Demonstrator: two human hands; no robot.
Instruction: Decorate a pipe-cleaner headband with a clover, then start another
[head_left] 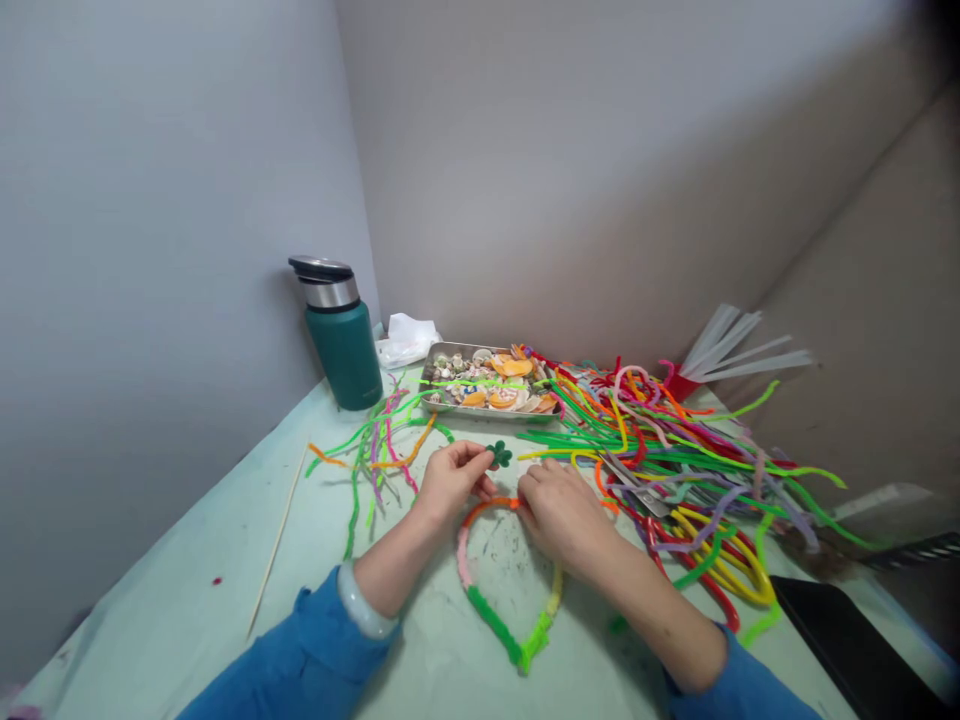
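My left hand pinches a small dark green pipe-cleaner piece between thumb and fingertips. My right hand is curled, its fingers pressed on the top of a multicoloured pipe-cleaner loop that lies flat on the pale green table. The loop runs orange, pink, green and yellow. Both hands meet at the loop's orange top.
A big heap of coloured pipe cleaners lies at the right, a smaller bunch at the left. A metal tray of shells, a teal flask, crumpled white plastic stand at the back. A thin wooden stick lies left; scissors rest in the heap.
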